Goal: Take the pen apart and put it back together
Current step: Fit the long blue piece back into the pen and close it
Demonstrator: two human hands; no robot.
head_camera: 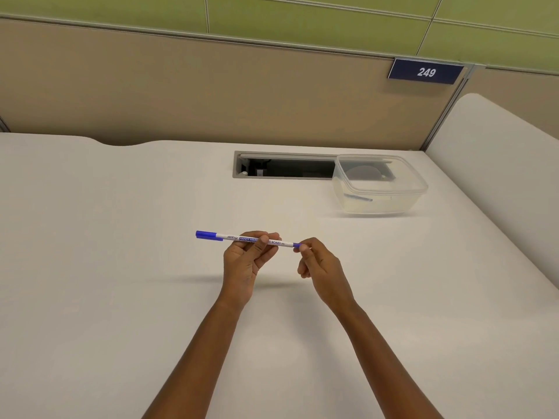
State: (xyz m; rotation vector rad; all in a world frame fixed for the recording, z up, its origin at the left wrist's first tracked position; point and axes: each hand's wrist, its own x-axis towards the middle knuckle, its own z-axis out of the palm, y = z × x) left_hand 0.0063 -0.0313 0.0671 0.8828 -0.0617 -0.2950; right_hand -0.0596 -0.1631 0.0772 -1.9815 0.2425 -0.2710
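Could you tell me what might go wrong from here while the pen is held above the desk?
1. The right hand pinches only the small blue end piece of the pen; if it pops loose suddenly, it may slip away and roll toward the cable slot, which is open.
2. The left hand holds the pen in mid-air, not braced on the desk, so a hard pull could jerk it free.

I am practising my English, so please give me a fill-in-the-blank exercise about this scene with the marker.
1. The cap of the whiteboard marker is ____.
2. The left hand grips its barrel; the right hand pinches the end ____ the cap.
3. The navy sign reads ____.
Missing words: blue; opposite; 249
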